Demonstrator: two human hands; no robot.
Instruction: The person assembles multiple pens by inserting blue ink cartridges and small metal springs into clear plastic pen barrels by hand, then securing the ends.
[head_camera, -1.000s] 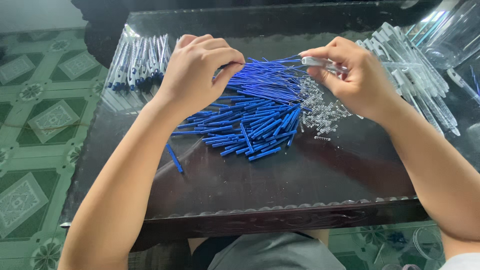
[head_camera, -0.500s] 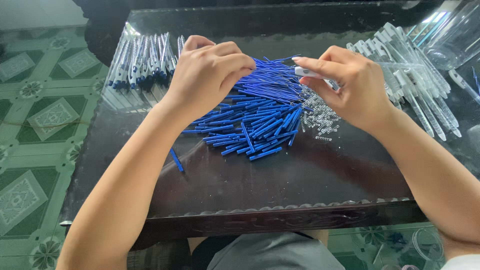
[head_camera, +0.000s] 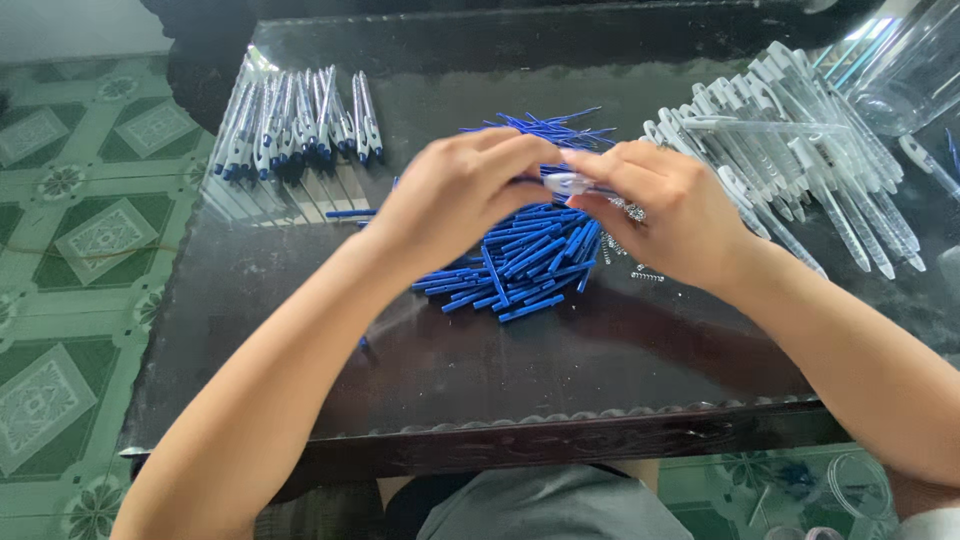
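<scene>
Both hands have drawn together above the pile of blue refills (head_camera: 525, 255), so a pen is being put together. Left hand (head_camera: 455, 195) and right hand (head_camera: 665, 215) pinch the clear pen barrel (head_camera: 570, 183) between nearly closed fingers, above the dark tabletop (head_camera: 560, 370).

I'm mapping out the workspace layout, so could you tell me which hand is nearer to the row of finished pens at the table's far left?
Left. The left hand is just right of the finished pens; the right hand is farther right, beyond the blue refill pile.
</scene>
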